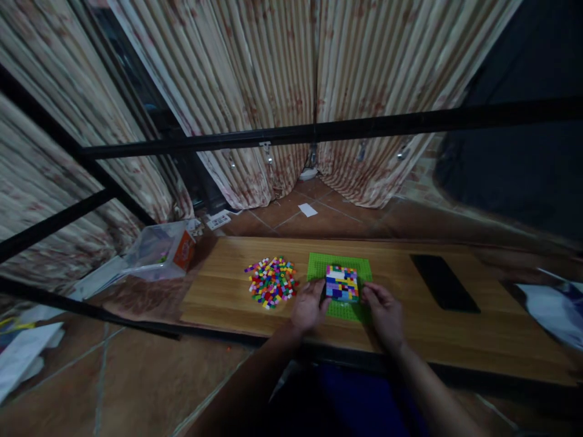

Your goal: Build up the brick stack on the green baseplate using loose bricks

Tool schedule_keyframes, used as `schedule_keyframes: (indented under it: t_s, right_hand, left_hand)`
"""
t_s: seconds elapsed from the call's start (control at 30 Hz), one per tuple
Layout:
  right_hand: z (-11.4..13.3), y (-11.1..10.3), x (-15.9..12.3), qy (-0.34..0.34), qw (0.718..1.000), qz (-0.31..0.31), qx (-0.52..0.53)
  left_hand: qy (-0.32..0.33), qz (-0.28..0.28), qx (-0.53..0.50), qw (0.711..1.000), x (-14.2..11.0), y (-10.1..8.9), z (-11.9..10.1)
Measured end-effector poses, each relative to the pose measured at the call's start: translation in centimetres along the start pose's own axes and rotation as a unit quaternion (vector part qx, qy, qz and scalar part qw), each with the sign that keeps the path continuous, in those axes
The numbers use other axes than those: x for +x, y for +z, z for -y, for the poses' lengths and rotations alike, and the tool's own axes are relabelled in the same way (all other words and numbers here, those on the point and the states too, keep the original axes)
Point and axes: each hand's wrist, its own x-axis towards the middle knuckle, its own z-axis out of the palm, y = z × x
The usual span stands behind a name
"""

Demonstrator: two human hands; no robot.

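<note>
A block of many small coloured toy bricks [341, 284] is over the green studded baseplate [339, 312]; whether it is pressed onto the plate or lifted from it I cannot tell. My left hand [308, 307] is closed at the block's left edge, its fingertips against the side beside a dark patch. At the right edge is my right hand [385, 308], thumb and fingers pinched together; anything small between them is hidden. To the left of the plate lies a loose heap of mixed coloured bricks [272, 282].
The wooden table [218, 309] also carries a black flat panel [444, 282] on the right. A clear plastic box [157, 252] with an orange label stands beyond the left end. A black metal bar [282, 135] crosses before the curtains [264, 67]. Papers [307, 209] lie on the tiled floor.
</note>
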Motion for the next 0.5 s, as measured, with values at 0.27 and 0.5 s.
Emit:
schedule_keyframes:
  t_s: [0.27, 0.5]
  right_hand:
    - [0.4, -0.5, -0.8, 0.004, 0.991, 0.003, -0.137]
    - [0.9, -0.7, -1.1, 0.011, 0.981, -0.014, -0.193]
  left_hand:
    - [0.012, -0.043, -0.051, 0.998, -0.7, -0.5, -1.2]
    - [-0.158, -0.26, 0.008, 0.952, -2.4, -8.4, 3.4]
